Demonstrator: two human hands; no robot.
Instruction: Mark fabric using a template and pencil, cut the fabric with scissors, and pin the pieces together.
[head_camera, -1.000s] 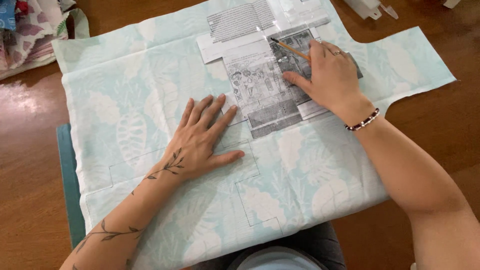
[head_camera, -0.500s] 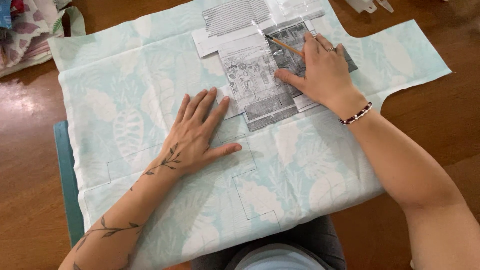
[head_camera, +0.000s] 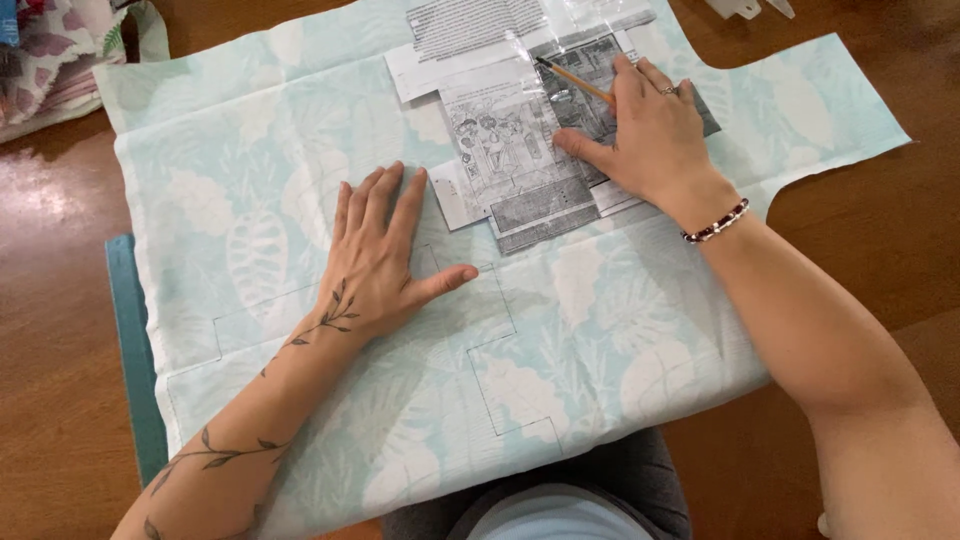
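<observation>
- Left hand (head_camera: 375, 265), fingers spread flat, pins the thin, limp pale-green fabric (head_camera: 600, 330) mid-worktop (head_camera: 60, 380).
- Right hand (head_camera: 650, 140), fingers pinching a pencil (head_camera: 575, 82), presses the light, tear-prone newspaper pattern (head_camera: 510, 150) near the fabric's far edge; it probably slides easily.

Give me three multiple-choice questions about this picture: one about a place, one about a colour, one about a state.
1. Where does the left hand rest?
A. flat on the fabric
B. on the paper pattern
C. on bare wood

2. What colour is the fabric?
A. dark red
B. pale mint with white leaves
C. plain black

3. How is the pencil?
A. lying loose on the table
B. held in the right hand, tip on the paper pattern
C. behind the ear

Answers: 1 A, palm and fingers spread on cloth. 2 B, leaf print shows. 3 B, fingers hold it.
</observation>
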